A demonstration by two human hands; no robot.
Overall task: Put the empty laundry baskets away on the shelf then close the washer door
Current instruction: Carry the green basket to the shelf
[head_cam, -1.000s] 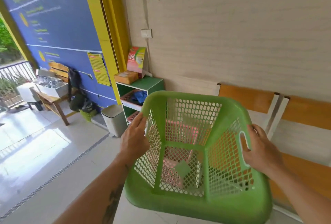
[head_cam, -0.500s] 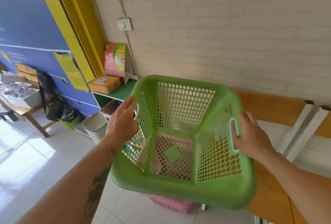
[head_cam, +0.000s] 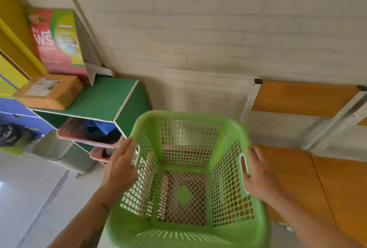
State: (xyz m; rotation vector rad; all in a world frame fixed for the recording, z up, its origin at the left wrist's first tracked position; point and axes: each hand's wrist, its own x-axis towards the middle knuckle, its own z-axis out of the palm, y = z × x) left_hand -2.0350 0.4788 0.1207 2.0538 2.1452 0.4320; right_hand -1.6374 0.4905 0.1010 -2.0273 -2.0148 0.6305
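Note:
An empty green laundry basket (head_cam: 184, 235) fills the lower middle of the head view, its mesh walls open toward me. My left hand (head_cam: 121, 166) grips its left handle side and my right hand (head_cam: 258, 176) grips its right handle. Pink mesh of another basket shows through the green bottom, directly beneath it. To the left stands a green shelf unit (head_cam: 105, 98). One pink basket (head_cam: 79, 134) with dark and blue cloth sits in its upper compartment, and a second pink basket (head_cam: 100, 154) sits in the compartment below. The washer is out of view.
A cardboard box (head_cam: 49, 91) and a red-green detergent box (head_cam: 57, 41) rest on the shelf top. A grey bin (head_cam: 53, 148) stands left of the shelf. An orange wooden bench (head_cam: 317, 178) runs along the brick wall on the right.
I have come closer to the shelf and looked further down. The green basket has gone lower, over the pink basket on the floor. Both hands keep their hold.

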